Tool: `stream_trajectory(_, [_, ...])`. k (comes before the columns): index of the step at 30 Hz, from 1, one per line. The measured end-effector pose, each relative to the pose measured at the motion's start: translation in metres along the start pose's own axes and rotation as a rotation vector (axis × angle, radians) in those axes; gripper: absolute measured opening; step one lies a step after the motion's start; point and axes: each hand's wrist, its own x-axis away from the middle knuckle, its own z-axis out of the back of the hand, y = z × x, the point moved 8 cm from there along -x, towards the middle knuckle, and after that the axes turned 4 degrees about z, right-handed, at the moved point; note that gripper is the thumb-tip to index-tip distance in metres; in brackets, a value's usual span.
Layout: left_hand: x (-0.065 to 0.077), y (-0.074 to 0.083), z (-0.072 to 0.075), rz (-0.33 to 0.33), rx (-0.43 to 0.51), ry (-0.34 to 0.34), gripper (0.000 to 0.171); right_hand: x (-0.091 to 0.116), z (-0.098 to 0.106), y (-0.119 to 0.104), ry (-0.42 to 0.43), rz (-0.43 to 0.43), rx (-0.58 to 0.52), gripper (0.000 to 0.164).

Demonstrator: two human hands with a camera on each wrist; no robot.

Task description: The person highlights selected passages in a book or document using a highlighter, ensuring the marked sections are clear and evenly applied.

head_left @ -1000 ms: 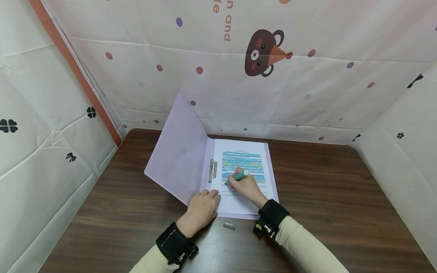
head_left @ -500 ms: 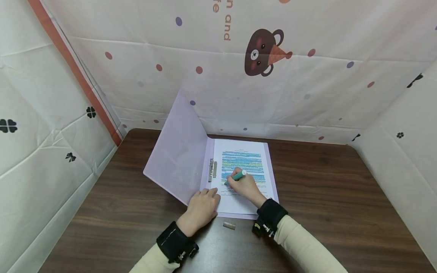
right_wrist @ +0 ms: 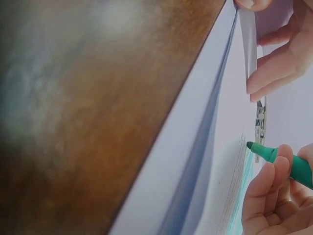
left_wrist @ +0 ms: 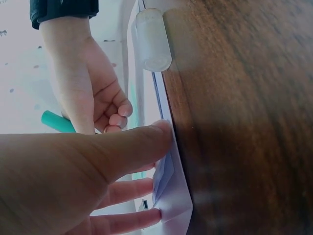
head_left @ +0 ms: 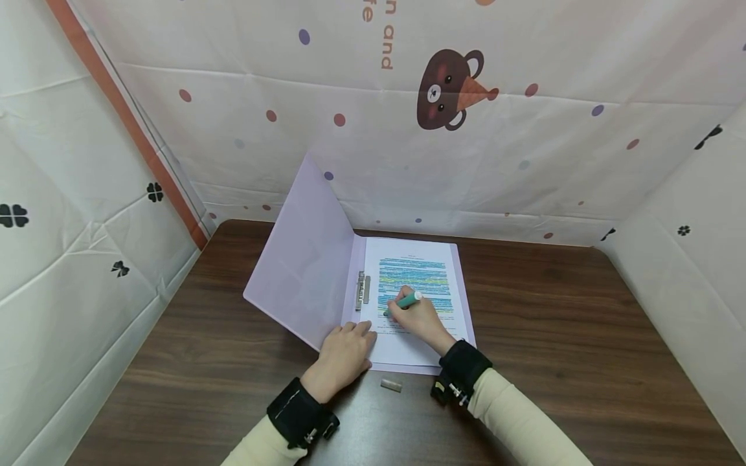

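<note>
A lilac clip folder [head_left: 315, 259] lies open on the table, its cover raised on the left. Inside is a printed sheet [head_left: 402, 349] with many lines marked blue and a few yellow. My right hand [head_left: 424, 321] pinches a green highlighter [head_left: 409, 299] with a white end. In the right wrist view, the dark tip of the highlighter [right_wrist: 266, 152] is at the printed lines; whether it touches is unclear. My left hand [head_left: 342, 356] rests with extended fingers on the lower left of the sheet and folder. Its thumb [left_wrist: 159, 132] lies at the folder's near edge.
A small, translucent, cylindrical piece [head_left: 391, 385] lies on the table just in front of the folder. The metal clip [head_left: 362, 291] sits along the folder's spine. Brown table surface [head_left: 571, 336] extends on both sides, with printed cloth [head_left: 373, 142] hanging behind.
Both hands keep nearly the same places. The highlighter's tip stays near the lower left of the marked text, with only tiny shifts of the right hand.
</note>
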Motion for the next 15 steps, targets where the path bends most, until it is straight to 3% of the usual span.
stream_trajectory(15, [-0.0024,-0.0007,-0.0024,0.020,0.002,-0.018,0.047,0.0011,0.0026,0.0037,0.006,0.010,-0.015,0.018])
